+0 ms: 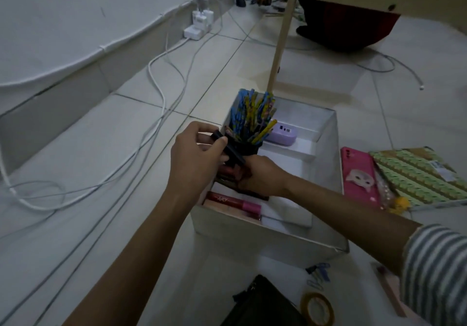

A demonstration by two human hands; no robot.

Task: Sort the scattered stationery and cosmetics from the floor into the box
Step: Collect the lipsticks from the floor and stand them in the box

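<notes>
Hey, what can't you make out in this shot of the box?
Head view only.
- black item, pinched by left hand: too dark and blurred to identify.
- right hand: fingers hidden behind its back; grip unclear.
- tape roll, black pouch: cut off by bottom edge.

Box (267, 239) right side free; pencil cup (250, 146), lipsticks (235, 203) crowd left.

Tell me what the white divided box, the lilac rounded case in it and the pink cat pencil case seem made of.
White divided box: probably cardboard or thin board; matte flat walls, crisp edges.
Lilac rounded case: likely hard plastic; smooth moulded corners, slight sheen.
Pink cat pencil case: smooth printed surface, plastic or coated tin; unclear which.
</notes>
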